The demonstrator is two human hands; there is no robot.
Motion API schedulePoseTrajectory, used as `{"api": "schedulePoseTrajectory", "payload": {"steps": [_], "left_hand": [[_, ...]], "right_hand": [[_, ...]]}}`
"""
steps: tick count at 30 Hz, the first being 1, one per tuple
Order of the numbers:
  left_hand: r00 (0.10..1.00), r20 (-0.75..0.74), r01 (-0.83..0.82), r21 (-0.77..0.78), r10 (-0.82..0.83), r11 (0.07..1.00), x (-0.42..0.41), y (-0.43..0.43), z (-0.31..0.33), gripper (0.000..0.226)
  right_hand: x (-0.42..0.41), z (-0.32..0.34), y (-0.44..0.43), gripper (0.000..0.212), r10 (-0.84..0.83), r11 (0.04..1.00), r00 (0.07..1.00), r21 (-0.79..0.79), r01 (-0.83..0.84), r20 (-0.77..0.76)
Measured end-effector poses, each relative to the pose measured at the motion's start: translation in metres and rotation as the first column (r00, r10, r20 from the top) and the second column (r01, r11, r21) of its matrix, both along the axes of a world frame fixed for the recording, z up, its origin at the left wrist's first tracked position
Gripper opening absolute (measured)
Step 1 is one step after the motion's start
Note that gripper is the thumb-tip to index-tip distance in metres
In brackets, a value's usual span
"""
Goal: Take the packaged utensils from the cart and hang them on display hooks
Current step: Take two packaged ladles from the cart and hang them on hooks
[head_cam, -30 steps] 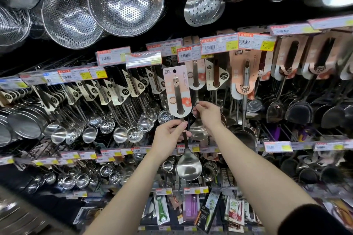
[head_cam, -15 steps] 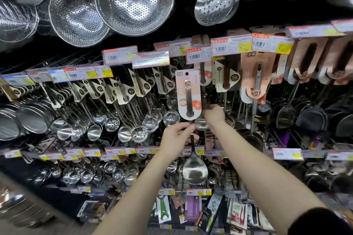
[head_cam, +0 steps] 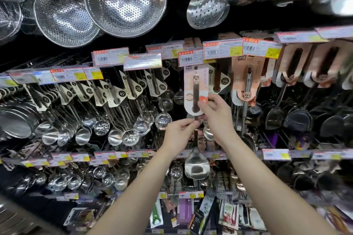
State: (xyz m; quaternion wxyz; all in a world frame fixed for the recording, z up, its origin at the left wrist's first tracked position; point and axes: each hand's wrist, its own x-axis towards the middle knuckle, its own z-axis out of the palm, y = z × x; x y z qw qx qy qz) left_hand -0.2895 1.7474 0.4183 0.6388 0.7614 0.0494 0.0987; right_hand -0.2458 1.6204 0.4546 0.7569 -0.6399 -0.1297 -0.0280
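A steel spoon on a white and pink backing card [head_cam: 191,89] hangs upright in front of the display rack, its bowl [head_cam: 196,166] pointing down. My left hand [head_cam: 179,133] pinches the spoon's handle just under the card. My right hand [head_cam: 215,114] pinches the card's lower right edge. The card's top sits right under a price tag [head_cam: 191,57], where the hook is hidden.
Rows of packaged ladles and skimmers [head_cam: 133,89] hang left of the card, copper-carded spatulas [head_cam: 246,82] to the right. Steel colanders [head_cam: 124,0] hang overhead. Price tag rails [head_cam: 275,153] cross below, with more packaged utensils underneath.
The carded spoon has gone up and to the right, up to the price tag. My right hand came out from behind the card and took hold of its lower right edge.
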Motion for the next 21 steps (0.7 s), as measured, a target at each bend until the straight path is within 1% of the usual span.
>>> {"api": "schedulePoseTrajectory", "payload": {"steps": [4, 9, 13, 18, 21], "left_hand": [[0.999, 0.023, 0.029, 0.005, -0.03, 1.0, 0.002, -0.001, 0.005, 0.018], [0.999, 0.034, 0.016, 0.005, -0.016, 1.0, 0.01, 0.003, 0.01, 0.014], [0.999, 0.04, -0.012, -0.019, 0.013, 1.0, 0.016, 0.004, 0.01, 0.02], [0.997, 0.051, -0.048, -0.016, 0.049, 0.999, 0.023, 0.002, 0.003, 0.022], [0.996, 0.067, -0.057, -0.005, 0.057, 0.998, 0.027, 0.0, 0.001, 0.02]], "right_hand": [[0.002, 0.003, -0.002, 0.008, 0.002, 0.999, 1.0, 0.034, -0.003, 0.012], [0.009, 0.013, 0.004, 0.01, -0.003, 0.999, 1.0, 0.039, 0.003, 0.003], [0.013, 0.017, 0.01, 0.011, -0.022, 0.998, 0.999, 0.065, 0.024, -0.04], [0.018, 0.012, 0.011, 0.008, -0.046, 0.994, 0.998, 0.094, 0.051, -0.052], [0.022, 0.012, 0.01, 0.011, -0.067, 0.991, 0.996, 0.112, 0.072, -0.053]]}}
